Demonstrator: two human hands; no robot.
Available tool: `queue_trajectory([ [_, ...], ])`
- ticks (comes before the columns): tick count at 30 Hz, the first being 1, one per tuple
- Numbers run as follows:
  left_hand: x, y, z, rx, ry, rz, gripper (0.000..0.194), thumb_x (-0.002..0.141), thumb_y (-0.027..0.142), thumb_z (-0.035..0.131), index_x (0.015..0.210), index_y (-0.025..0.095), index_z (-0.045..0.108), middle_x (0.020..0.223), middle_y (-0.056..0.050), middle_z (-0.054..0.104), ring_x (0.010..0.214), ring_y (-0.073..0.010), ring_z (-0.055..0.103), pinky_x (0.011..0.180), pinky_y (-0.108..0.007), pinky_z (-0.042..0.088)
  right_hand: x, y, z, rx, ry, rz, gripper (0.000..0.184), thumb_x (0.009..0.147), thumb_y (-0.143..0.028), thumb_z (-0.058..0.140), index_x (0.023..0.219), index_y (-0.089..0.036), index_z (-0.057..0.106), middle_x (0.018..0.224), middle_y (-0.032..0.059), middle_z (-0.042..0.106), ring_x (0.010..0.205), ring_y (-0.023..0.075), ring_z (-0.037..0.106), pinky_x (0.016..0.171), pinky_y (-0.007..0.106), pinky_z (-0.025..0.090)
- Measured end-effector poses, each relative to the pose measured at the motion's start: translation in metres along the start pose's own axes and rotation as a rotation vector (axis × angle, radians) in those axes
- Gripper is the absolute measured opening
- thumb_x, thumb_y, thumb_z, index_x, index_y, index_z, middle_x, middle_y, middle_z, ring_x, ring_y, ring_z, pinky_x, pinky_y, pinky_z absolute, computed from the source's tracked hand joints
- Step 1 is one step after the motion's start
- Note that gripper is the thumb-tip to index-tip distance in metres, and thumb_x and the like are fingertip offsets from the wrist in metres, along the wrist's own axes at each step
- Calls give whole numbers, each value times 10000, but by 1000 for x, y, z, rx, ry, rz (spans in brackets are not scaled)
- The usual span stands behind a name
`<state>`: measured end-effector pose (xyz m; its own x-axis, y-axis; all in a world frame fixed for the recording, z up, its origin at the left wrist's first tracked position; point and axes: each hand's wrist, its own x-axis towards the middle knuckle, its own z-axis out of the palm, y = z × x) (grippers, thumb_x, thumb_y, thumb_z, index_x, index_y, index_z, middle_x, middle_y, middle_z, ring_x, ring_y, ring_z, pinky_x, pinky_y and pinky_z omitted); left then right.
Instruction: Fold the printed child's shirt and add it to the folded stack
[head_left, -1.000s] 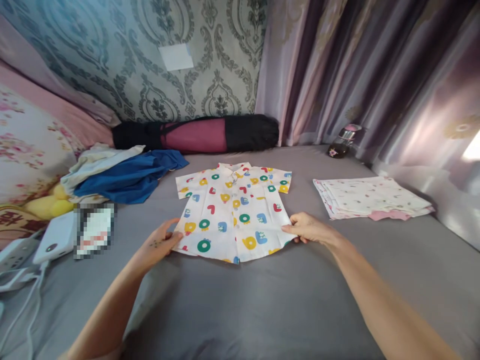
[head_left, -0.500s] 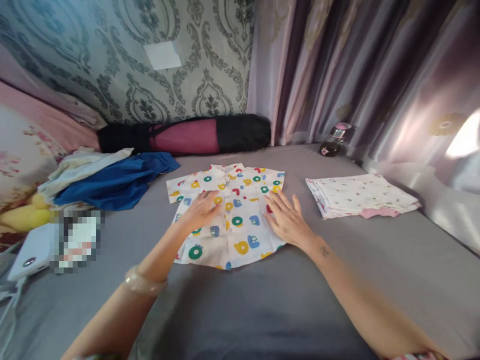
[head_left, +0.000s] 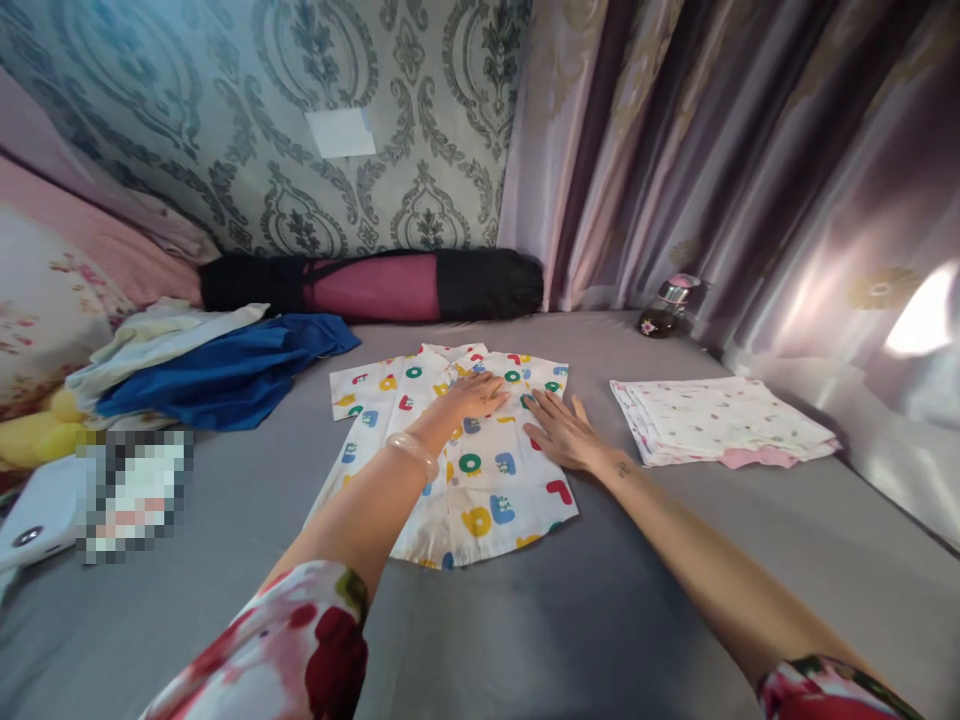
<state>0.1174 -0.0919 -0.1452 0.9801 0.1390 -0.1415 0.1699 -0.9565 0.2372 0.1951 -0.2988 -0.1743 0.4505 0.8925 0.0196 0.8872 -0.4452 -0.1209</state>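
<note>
A small white short-sleeved shirt [head_left: 487,470] with a colourful letter print lies spread flat, its collar pointing away from me. My left hand [head_left: 478,393] rests on the upper middle of the shirt, just below the collar, fingers stretched out. My left forearm covers part of the shirt's left side. On the right side of the shirt, below the sleeve, lies my right hand [head_left: 562,428], flat with its fingers spread. Neither hand grips the cloth.
Folded printed cloths [head_left: 720,420] are stacked at the right. Blue and cream clothes [head_left: 225,370] lie heaped at the left, beside a white device [head_left: 52,505]. A long black and maroon bag [head_left: 375,287] lies along the wall; a dark bottle [head_left: 666,308] stands by the curtain.
My left hand has slid right and up across the shirt, from its left half to the middle below the collar. My right hand has shifted slightly. The view has tilted up a little.
</note>
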Motion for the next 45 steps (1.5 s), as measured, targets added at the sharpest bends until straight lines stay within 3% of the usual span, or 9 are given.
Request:
queue_trajectory([
  [11, 37, 5, -13, 23, -65, -200, 518, 929, 544, 337, 1386, 343, 474, 1457, -109, 385, 1374, -396, 261, 1055, -566, 293, 20, 16, -8, 219, 163, 14, 435, 1005, -359, 248, 1199, -259, 624, 1294, 49, 616, 1200, 224, 510, 1065, 464, 292],
  [16, 56, 10, -19, 44, -56, -187, 408, 877, 415, 522, 1239, 254, 621, 1370, -150, 489, 1283, -379, 412, 990, -493, 401, 25, 26, 10, 166, 407, 307, 450, 880, -139, 351, 1280, -187, 551, 1285, 109, 614, 1159, 247, 532, 1077, 448, 243],
  [19, 67, 19, -16, 35, 6, -117, 327, 872, 290, 531, 1155, 185, 658, 1262, -145, 577, 1225, -313, 476, 1001, -419, 401, 25, 31, 14, 152, 394, 438, 498, 827, -124, 375, 1304, -160, 516, 1192, 145, 652, 1136, 296, 535, 1072, 515, 209],
  [23, 81, 39, -7, -46, 38, 19, 292, 893, 229, 489, 1115, 155, 663, 1101, -87, 672, 1033, -190, 596, 914, -273, 444, 26, 37, 13, 269, 353, 437, 569, 807, -109, 355, 1363, -202, 439, 1235, 113, 640, 1164, 287, 526, 1079, 570, 178],
  [27, 89, 57, -2, -143, 42, 87, 276, 890, 225, 487, 1068, 120, 670, 1039, -82, 697, 918, -166, 631, 799, -240, 467, 28, 44, 15, 387, 339, 404, 683, 773, -95, 369, 1441, -223, 318, 1300, 75, 615, 1213, 252, 514, 1104, 542, 196],
  [32, 94, 78, -1, -210, -33, 0, 368, 795, 344, 632, 1058, 88, 661, 1071, -141, 681, 924, -225, 645, 745, -265, 482, 32, 55, 18, 557, 429, 438, 727, 749, -75, 345, 1463, -173, 245, 1269, 86, 636, 1226, 222, 526, 1102, 494, 265],
  [35, 96, 91, 0, -127, -47, -71, 503, 748, 401, 683, 1120, 68, 629, 1226, -217, 599, 1084, -293, 598, 846, -307, 476, 31, 58, 18, 611, 556, 513, 683, 757, -81, 326, 1437, -133, 271, 1303, 117, 604, 1193, 210, 552, 1020, 382, 393],
  [38, 100, 101, 2, -71, 2, -127, 597, 733, 388, 707, 1204, 45, 579, 1311, -258, 531, 1216, -327, 518, 957, -336, 435, 28, 57, 17, 674, 640, 533, 645, 755, -92, 335, 1399, -136, 322, 1251, 127, 631, 1159, 227, 570, 986, 386, 419],
  [45, 104, 98, 1, -178, 30, -238, 307, 722, 136, 661, 1029, 132, 667, 1132, -172, 675, 1078, -270, 625, 852, -308, 489, 27, 55, 16, 690, 754, 532, 484, 720, -102, 374, 1180, -160, 515, 954, 90, 700, 931, 235, 636, 889, 402, 467],
])
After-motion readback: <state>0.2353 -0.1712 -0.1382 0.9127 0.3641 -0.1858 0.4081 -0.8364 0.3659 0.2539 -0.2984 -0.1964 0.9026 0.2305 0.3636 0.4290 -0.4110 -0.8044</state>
